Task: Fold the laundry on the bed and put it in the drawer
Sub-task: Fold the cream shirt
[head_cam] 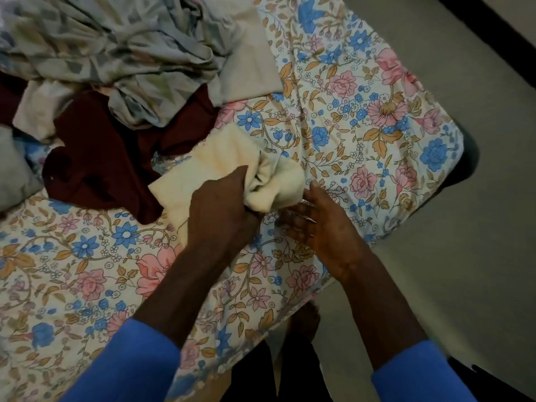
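Head view had the left hand [220, 204] with its fingers curled round the bunched end of a cream cloth [208, 161], probably to pull it straight for folding. The right hand [316, 219] was spread loose just beside it, gripping nothing. The cloth sat on the flowery bed [362, 126] next to the unfolded pile [116, 82]. No drawer in sight.

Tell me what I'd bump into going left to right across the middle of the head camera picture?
Grey cloth → maroon garment → cream cloth → right hand → floor. The left hand is left out because it overlaps the cream cloth.
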Demonstrator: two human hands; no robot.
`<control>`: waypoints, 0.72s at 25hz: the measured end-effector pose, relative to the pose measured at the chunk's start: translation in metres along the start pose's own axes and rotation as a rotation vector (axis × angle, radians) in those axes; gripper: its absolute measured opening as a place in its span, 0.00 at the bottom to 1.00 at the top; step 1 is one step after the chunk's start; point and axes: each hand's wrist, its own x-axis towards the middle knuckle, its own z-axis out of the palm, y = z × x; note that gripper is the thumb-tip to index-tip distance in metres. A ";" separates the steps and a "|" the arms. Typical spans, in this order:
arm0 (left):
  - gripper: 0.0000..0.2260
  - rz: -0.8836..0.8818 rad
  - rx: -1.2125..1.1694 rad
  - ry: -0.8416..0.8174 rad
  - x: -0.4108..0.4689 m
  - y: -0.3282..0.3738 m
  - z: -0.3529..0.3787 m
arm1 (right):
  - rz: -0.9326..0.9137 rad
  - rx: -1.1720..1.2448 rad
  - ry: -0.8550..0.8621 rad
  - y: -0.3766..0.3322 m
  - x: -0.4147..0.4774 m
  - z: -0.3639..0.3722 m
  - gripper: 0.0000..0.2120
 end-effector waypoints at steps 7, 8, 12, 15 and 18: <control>0.22 -0.398 -1.217 -0.300 0.022 -0.015 -0.094 | -0.646 -0.117 0.458 -0.023 -0.059 0.013 0.14; 0.26 -0.487 -1.267 -0.379 0.025 -0.029 -0.081 | -0.655 -0.148 0.477 -0.027 -0.058 0.014 0.13; 0.32 -0.649 -0.663 -0.314 0.021 -0.074 -0.020 | -0.494 -0.662 0.583 -0.003 -0.018 0.014 0.14; 0.20 -0.461 -0.220 -0.025 0.006 -0.087 0.002 | -0.412 -0.970 0.720 0.020 0.003 0.020 0.16; 0.29 -0.254 -0.218 0.065 0.003 -0.095 0.007 | -0.478 -0.951 0.669 0.025 0.011 0.020 0.24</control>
